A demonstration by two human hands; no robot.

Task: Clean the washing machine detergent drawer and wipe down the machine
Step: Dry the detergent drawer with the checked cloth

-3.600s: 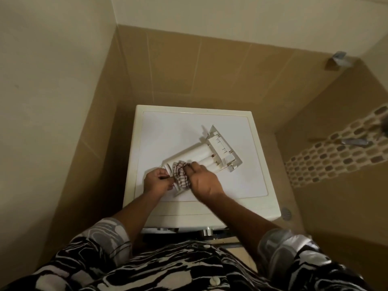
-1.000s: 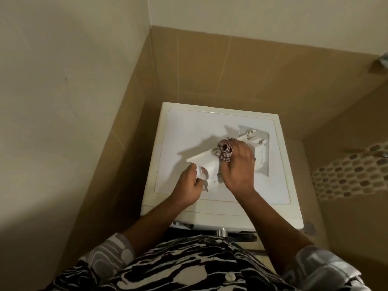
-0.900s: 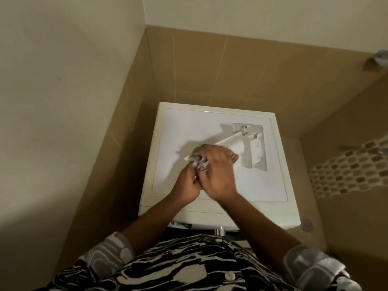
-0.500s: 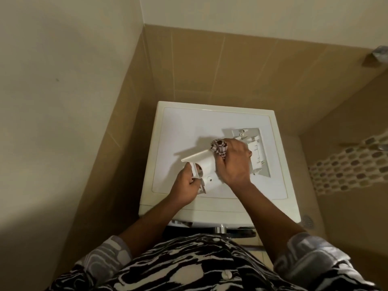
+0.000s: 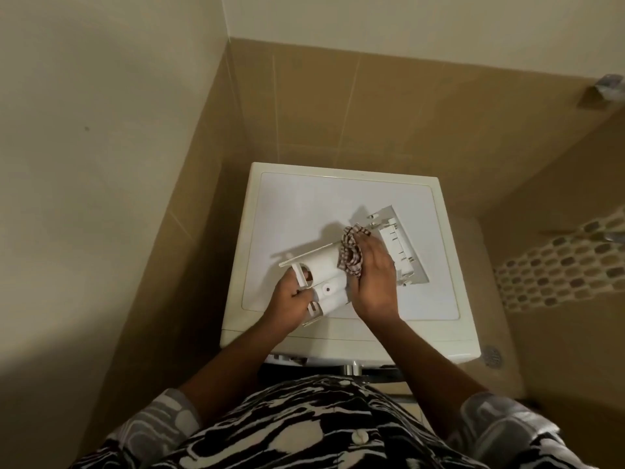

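A white moulded-plastic detergent drawer (image 5: 324, 269) lies on the smooth, flat top of the cream washing machine (image 5: 304, 204), its rounded, tube-like chambers facing up and its ribbed rectangular front panel (image 5: 399, 248) at the far end. The left hand (image 5: 287, 302) grips the near, open-framed end, fingers curled round the plastic edge. The right hand (image 5: 373, 282) holds a crumpled checked cloth (image 5: 350, 252), fingers bent over its folds, pressing it against the drawer's middle. Glossy tan tiles (image 5: 338, 106) line the wall behind.
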